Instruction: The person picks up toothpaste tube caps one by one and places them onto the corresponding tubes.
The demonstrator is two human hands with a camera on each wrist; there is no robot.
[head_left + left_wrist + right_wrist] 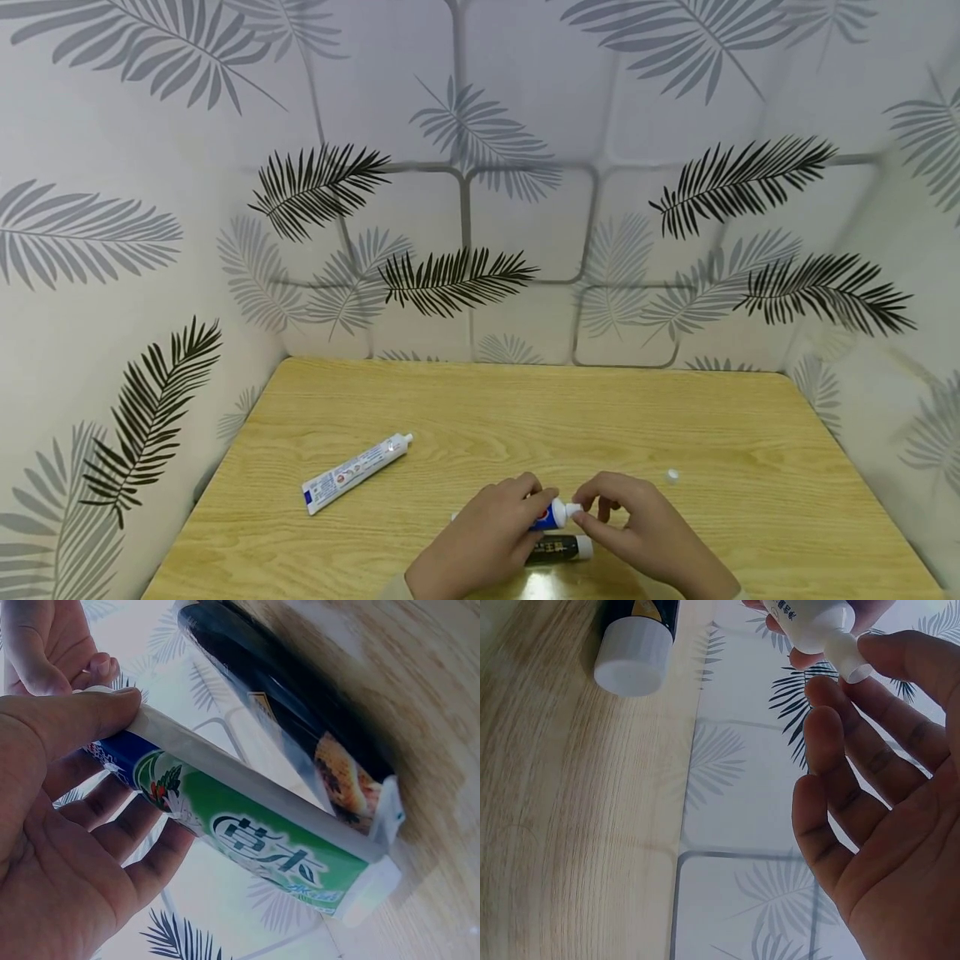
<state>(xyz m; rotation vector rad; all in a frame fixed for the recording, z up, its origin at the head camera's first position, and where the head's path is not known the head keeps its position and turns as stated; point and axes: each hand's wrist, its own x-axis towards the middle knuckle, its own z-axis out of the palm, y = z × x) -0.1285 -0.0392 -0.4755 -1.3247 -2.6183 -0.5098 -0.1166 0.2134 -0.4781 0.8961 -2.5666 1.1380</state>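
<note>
My left hand point(480, 537) grips a green, blue and white toothpaste tube point(259, 840), thumb on top and fingers beneath in the left wrist view. With thumb and index finger, my right hand point(637, 525) pinches the small white cap point(846, 657) at the neck end of that tube; its other fingers are bent loosely. A black tube with a white cap point(584, 547) lies on the table just nearer to me, partly hidden by the left hand. In the head view, the held tube's far part is hidden behind the left hand.
Farther left on the wood-grain table point(487, 408) lies a white toothpaste tube point(356, 473), its narrow end pointing up and right. One loose white cap point(672, 476) sits beyond my right hand. A leaf-patterned wall covering point(525, 225) stands along the table's back and sides.
</note>
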